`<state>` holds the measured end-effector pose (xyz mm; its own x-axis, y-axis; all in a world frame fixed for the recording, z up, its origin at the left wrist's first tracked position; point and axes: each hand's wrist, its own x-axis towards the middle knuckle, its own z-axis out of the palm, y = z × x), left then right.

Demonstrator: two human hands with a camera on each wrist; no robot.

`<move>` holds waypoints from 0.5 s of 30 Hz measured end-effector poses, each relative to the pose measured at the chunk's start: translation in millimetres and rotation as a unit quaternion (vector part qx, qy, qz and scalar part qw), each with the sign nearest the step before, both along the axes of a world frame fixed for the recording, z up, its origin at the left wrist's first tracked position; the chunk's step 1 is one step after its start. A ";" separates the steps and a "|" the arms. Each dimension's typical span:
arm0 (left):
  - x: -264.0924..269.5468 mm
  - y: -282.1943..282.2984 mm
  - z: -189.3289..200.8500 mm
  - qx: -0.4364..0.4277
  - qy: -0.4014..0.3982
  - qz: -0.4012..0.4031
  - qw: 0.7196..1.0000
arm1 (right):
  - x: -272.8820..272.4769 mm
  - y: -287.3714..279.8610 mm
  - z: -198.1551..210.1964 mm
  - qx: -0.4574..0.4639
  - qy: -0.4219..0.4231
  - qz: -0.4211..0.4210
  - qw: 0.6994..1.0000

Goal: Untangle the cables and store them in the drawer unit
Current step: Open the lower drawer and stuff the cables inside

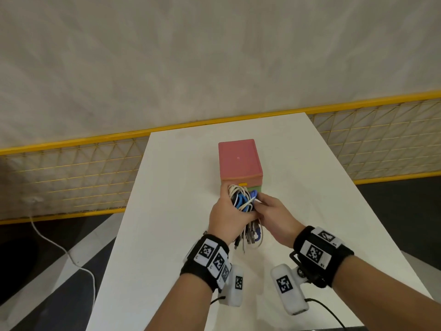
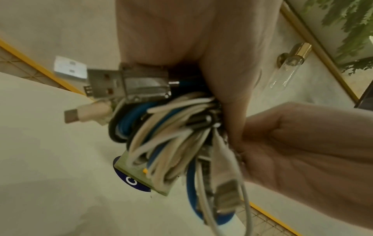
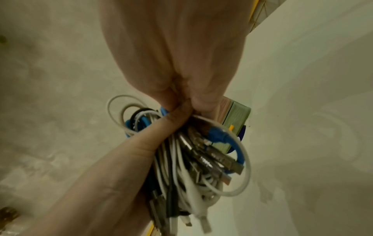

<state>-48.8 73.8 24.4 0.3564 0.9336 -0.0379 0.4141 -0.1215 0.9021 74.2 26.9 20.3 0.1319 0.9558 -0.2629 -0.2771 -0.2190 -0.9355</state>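
Note:
A tangled bundle of white, blue and black USB cables (image 1: 241, 201) is held above the white table (image 1: 167, 235), just in front of the drawer unit (image 1: 238, 161). The unit has a pink top and a green lower drawer (image 3: 237, 116). My left hand (image 1: 226, 213) grips the bundle (image 2: 171, 127) round its middle. Plug ends hang below the fist (image 1: 250, 237). My right hand (image 1: 265, 206) pinches cables on the bundle's right side (image 3: 193, 159), fingertips pressed together beside the left thumb. Both drawers look closed.
A blue round sticker (image 2: 131, 182) lies under the drawer unit's front. A yellow mesh fence (image 1: 71, 168) runs behind and beside the table. A white cord (image 1: 50, 242) trails on the floor at the left. The table edges fall away on both sides.

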 end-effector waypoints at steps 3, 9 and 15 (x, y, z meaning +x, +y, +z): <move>-1.1 10.3 -3.9 -0.003 0.028 0.006 1.000 | -1.7 0.8 -5.7 0.001 0.014 -0.023 1.000; -13.6 26.0 -9.6 -0.160 -0.054 0.003 0.986 | 0.9 -7.8 -11.4 -0.006 0.078 0.032 0.996; -21.0 48.5 -13.6 -0.115 0.035 0.023 0.993 | 31.7 18.9 -17.1 -0.086 -0.221 0.141 0.961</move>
<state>-69.8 122.3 10.8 0.3020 0.9130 -0.2743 0.4774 0.1042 0.8725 105.9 45.8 3.1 0.0093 0.9175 -0.3975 0.2320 -0.3887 -0.8917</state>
